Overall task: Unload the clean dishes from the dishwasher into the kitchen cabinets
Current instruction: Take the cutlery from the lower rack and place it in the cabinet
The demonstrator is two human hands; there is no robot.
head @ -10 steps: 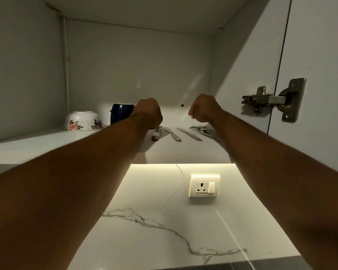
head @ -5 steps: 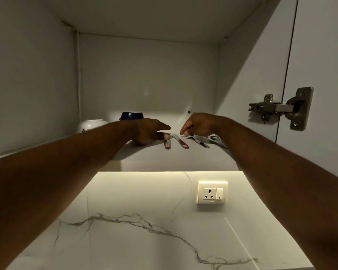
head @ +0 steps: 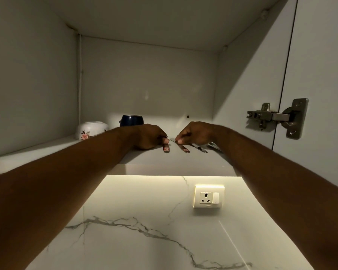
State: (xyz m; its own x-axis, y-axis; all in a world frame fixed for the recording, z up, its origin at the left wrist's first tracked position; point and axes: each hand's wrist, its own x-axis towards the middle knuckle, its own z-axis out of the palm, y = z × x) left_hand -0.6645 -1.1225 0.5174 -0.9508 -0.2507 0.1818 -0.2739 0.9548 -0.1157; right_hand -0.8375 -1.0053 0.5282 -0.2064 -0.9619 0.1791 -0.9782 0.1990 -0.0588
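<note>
Where the glow under the cabinet falls, nearest of all, the marble backsplash (head: 144, 230) carries a wall socket (head: 208, 196) right of centre. No writing is legible on the socket or its switch.

Above that is the cabinet shelf (head: 174, 162), seen from its front edge. Four pieces of cutlery lie flat on it side by side, handles toward the edge: leftmost utensil (head: 166, 148), second utensil (head: 183, 148), third utensil (head: 199, 148), and fourth utensil (head: 215, 146), partly hidden under the right wrist.

Left hand (head: 150, 136): fingers curled, thumb down on the upper part of the leftmost utensil, apparently pinching it. Right hand (head: 195, 133): fingertips drawn together on the far end of the second utensil, pinching it against the shelf.

Handling, as a judgement: light, stiff, smooth metal. It is not fragile, but it will likely skate on the slick shelf and clatter. It is hard to lift while flat, so best taken by the handle sides.

Markings: a small red patch sits on the handle ends of the first two, too small to read.

Farther back on the left are a floral bowl (head: 91, 129) and a navy cup (head: 132, 120), well apart from the cutlery. A door hinge (head: 277, 116) shows at right.
</note>
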